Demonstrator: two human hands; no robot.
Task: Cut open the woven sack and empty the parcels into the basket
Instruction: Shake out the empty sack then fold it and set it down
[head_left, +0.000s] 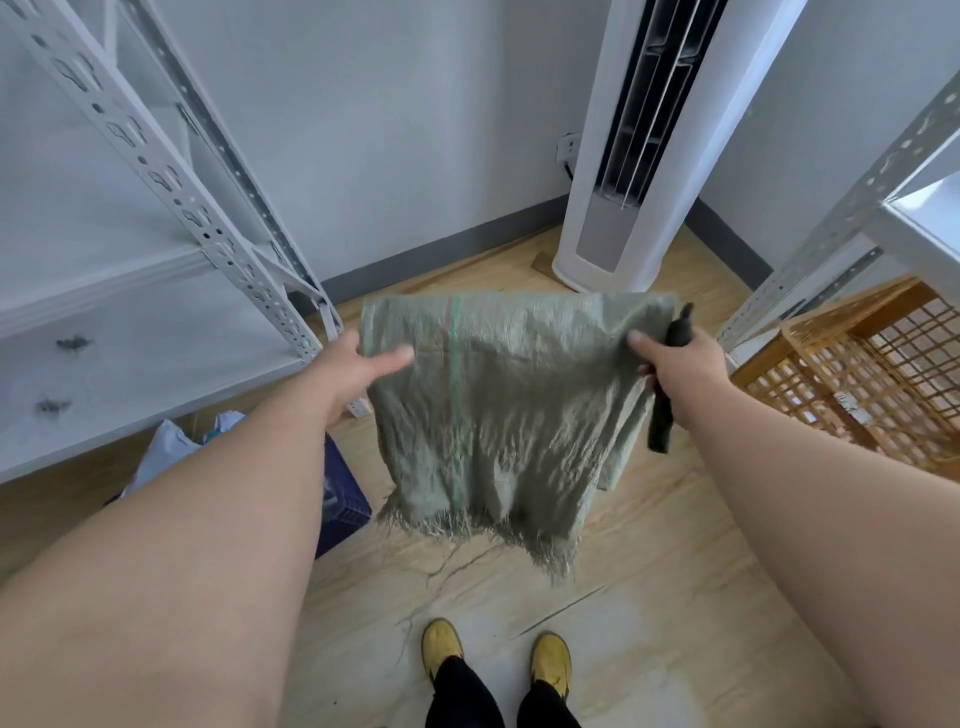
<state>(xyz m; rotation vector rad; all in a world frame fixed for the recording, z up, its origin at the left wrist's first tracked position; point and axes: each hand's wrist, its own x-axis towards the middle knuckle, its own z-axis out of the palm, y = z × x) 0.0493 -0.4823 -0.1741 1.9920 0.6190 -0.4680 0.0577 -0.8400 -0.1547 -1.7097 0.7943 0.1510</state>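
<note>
Sack (498, 415) hangs limp and flat in front of the person, held up by its top corners above the wooden floor (649, 571), upside down as far as I can judge: the frayed, cut edge points down, with loose threads trailing from it and a few strands lying on the boards below. It looks empty, with no bulge in the cloth.

The left hand (358, 364) grips the top left corner, thumb laid across the front of the weave and the fingers hidden behind it. The right hand (675, 358) pinches the top right corner and, in the same grip, holds a dark cutting tool (667, 384) whose handle pokes out above and below the fist; I cannot tell whether a blade is out.

Judging by this, the cutting is done and the emptying is either finished or in its last shake. A blue basket (343, 499) sits on the floor at the left, mostly hidden under the left forearm, with white parcels (171, 457) showing beside it; whether they lie inside it I cannot tell. An orange lattice crate (857, 374) stands at the right under the metal shelving (156, 208), well apart from the sack. What seems left is to put the sack and tool aside.
</note>
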